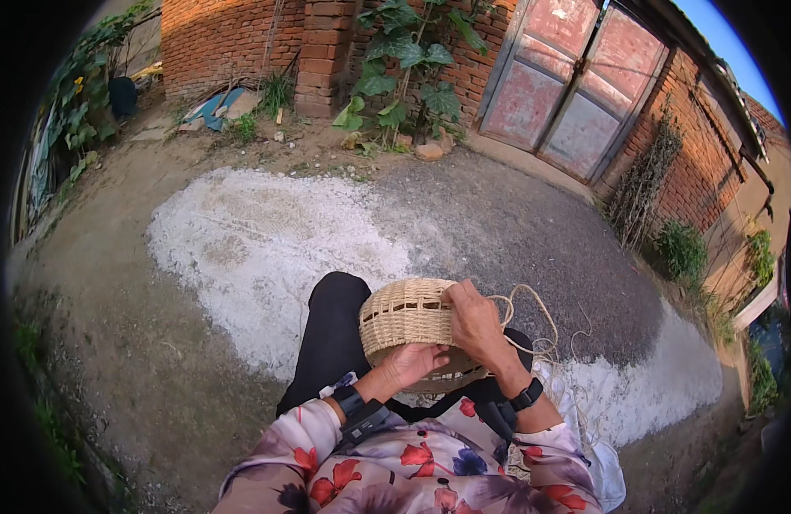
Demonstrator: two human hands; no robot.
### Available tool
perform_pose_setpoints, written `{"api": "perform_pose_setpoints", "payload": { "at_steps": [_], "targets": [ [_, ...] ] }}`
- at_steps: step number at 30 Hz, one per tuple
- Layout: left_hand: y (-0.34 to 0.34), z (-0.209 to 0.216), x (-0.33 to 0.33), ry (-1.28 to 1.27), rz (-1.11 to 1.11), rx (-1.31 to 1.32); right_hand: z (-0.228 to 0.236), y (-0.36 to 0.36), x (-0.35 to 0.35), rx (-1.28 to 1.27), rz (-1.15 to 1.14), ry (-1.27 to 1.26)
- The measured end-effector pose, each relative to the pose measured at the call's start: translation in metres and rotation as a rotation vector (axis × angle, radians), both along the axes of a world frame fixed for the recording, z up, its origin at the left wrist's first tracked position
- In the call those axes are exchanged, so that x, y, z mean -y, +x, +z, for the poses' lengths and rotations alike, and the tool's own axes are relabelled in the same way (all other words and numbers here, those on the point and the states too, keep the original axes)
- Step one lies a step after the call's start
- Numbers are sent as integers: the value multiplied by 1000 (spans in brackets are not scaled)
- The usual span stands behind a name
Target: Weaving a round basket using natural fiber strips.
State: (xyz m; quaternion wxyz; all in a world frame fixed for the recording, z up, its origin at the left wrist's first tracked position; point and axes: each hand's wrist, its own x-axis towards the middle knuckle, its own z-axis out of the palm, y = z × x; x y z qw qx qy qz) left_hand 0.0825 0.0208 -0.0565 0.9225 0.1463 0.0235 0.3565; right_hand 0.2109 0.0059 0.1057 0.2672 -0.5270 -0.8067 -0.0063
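I get clear daylight, with warm sun on the brick wall point(695, 158) at right and a vivid blue sky point(732, 38) in the top corner. Most of the ground point(515, 223) lies in soft, even shade; the white patch point(241, 218) reads palest. The trousers point(324, 343) sink nearly to black. I see the basket point(404, 313) crisply. The fisheye tilts and bends the gate point(541, 94), and dark vignetting swallows the rim, blurring the plants point(27, 341) at left.

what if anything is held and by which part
A woven basket: the right hand grips its right side; the left hand is at its opening, its grip unclear.
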Motion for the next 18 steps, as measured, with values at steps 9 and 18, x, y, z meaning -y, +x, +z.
{"api": "perform_pose_setpoints", "payload": {
  "at_steps": [9, 18],
  "targets": [
    [-1, 9, 3, -89, 30, 85, 1, -4, 6, -167, -31, 20],
    [-10, 20, 0, -22, -17, 123, 23, -6, -10, 179, 101, 41]
  ]
}}
